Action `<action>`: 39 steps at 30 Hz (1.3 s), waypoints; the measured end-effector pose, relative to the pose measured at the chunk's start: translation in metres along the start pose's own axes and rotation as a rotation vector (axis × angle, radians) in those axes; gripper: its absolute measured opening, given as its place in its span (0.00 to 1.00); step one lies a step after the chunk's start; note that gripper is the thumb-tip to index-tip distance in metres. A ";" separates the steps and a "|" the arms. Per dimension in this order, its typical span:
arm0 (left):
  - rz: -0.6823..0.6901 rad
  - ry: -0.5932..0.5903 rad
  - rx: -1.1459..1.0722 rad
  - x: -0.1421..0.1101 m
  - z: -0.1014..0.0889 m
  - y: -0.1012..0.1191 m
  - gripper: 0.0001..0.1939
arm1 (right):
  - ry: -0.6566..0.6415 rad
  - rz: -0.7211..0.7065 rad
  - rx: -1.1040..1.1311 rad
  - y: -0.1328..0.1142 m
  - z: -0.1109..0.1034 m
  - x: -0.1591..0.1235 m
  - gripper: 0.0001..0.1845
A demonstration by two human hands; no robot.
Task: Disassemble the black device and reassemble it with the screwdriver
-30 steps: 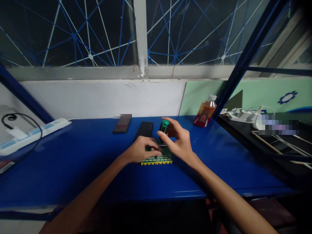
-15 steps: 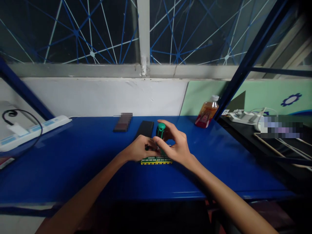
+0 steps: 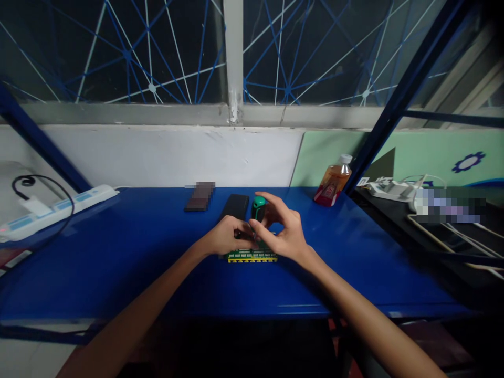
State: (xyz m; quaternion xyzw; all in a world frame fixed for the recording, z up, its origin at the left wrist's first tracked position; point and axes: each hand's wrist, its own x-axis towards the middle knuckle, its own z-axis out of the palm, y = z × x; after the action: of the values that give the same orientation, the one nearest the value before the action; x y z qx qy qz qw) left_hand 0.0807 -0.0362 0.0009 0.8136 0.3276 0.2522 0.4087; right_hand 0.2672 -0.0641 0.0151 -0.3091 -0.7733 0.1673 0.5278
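Dark windows (image 3: 118, 31) crossed by blue and white lines stand above a pale wall (image 3: 173, 152), and below them stretches a glossy blue tabletop (image 3: 129, 278). Near its middle, a person works with two bare hands over a green circuit board (image 3: 252, 256), which lies flat with its yellow edge toward the person. From where I stand, the right hand (image 3: 289, 231) grips a screwdriver (image 3: 258, 210) between thumb and fingers, its green and black handle nearly upright above the board. The left hand (image 3: 226, 236) is bent low over the board's left side, fingers close to the screwdriver's lower end; I cannot tell whether they are closed on anything. Just behind the left hand lies a flat black box (image 3: 237, 203). Farther back, to its left, is a dark slab (image 3: 199, 199), partly blurred. At far left runs a white power strip (image 3: 84, 199); at back right, a bottle (image 3: 333, 184) with an amber drink stands upright.
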 end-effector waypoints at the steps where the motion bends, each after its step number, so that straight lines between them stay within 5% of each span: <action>1: -0.013 0.004 -0.008 0.000 0.000 -0.001 0.09 | -0.003 0.005 -0.004 0.000 0.000 0.000 0.29; 9: -0.016 0.003 0.016 0.000 -0.004 0.009 0.09 | -0.013 -0.047 -0.146 -0.006 -0.004 0.002 0.30; 17: -0.004 -0.050 0.055 0.000 -0.005 0.013 0.07 | -0.118 0.032 -0.018 -0.007 -0.005 0.000 0.29; 30: 0.003 -0.141 0.181 -0.002 -0.015 0.011 0.11 | 0.054 0.096 0.043 -0.007 -0.009 0.004 0.25; 39: 0.051 -0.002 0.206 0.002 -0.006 -0.005 0.12 | 0.189 0.153 0.074 0.000 -0.014 0.008 0.24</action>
State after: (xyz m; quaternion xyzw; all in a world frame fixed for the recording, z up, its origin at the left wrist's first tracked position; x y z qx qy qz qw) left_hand 0.0762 -0.0290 0.0001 0.8596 0.3307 0.2266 0.3169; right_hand 0.2781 -0.0600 0.0257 -0.3620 -0.6873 0.2057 0.5952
